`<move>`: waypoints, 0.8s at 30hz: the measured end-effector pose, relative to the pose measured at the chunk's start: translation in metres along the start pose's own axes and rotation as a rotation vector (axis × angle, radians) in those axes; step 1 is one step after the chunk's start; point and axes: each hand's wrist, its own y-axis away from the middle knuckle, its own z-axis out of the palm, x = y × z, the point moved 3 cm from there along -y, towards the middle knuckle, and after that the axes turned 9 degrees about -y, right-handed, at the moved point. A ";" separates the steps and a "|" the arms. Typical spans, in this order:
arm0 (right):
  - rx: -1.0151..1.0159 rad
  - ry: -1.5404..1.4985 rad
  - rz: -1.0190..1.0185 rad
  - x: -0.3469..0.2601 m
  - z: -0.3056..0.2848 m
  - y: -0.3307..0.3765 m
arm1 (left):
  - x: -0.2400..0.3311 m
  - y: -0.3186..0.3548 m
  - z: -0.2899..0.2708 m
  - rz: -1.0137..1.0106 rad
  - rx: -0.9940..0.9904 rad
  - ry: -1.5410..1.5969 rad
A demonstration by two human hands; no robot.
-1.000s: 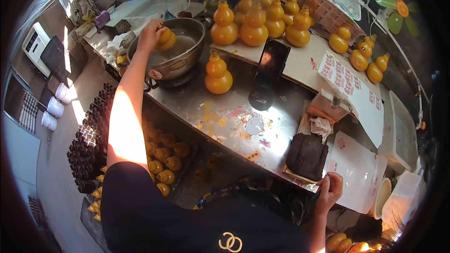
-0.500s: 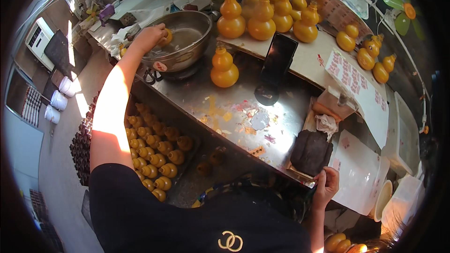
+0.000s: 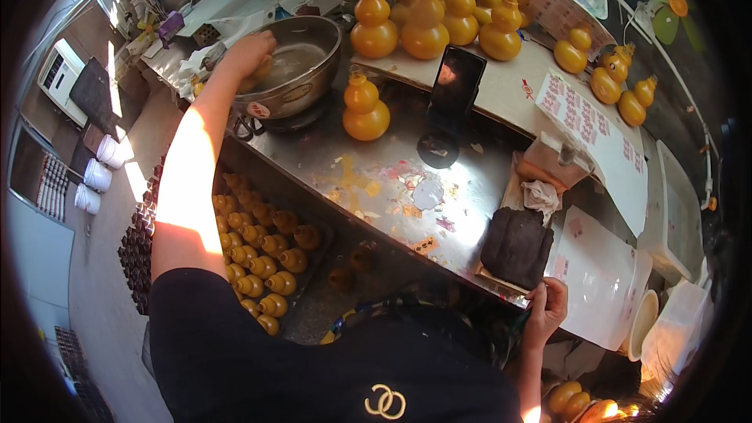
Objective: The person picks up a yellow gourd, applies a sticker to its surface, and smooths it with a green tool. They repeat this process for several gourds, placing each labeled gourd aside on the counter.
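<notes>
My left hand (image 3: 249, 56) reaches into the metal bowl (image 3: 301, 98) at the back left. Its fingers are wrapped round a yellow, rounded thing (image 3: 260, 77), mostly hidden by the hand, so I cannot tell its kind. Near the bench's front edge, my right hand (image 3: 551, 302) is closed in a pinch beside a folded dark cloth (image 3: 517, 249). Whatever it holds, if anything, does not show. One yellow gourd-shaped bottle (image 3: 366, 113) stands upright on the metal bench, right of the bowl.
Several more gourd bottles (image 3: 425, 23) stand on a raised board behind. A phone on a stand (image 3: 457, 78) is mid-bench. Printed sticker sheets (image 3: 583, 117) lie at right, near a green fan (image 3: 666, 1). Many small gourd bottles (image 3: 262, 266) fill a tray below the bench.
My left hand has shifted slightly left and lower in the bowl with the yellow thing. The whole view has moved a little. My right hand stays by the dark cloth.
</notes>
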 end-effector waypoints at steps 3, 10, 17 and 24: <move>0.019 -0.010 -0.004 0.000 -0.003 0.001 | -0.030 0.012 0.002 -0.345 0.103 0.083; 0.034 -0.044 0.085 0.011 -0.019 -0.001 | -0.101 0.028 -0.032 -0.510 0.546 0.315; -0.084 -0.155 0.059 -0.014 0.016 -0.022 | 0.059 0.008 -0.165 -0.101 0.536 0.801; -0.286 0.203 -0.146 -0.059 0.029 -0.065 | 0.332 -0.054 -0.194 0.259 0.217 1.150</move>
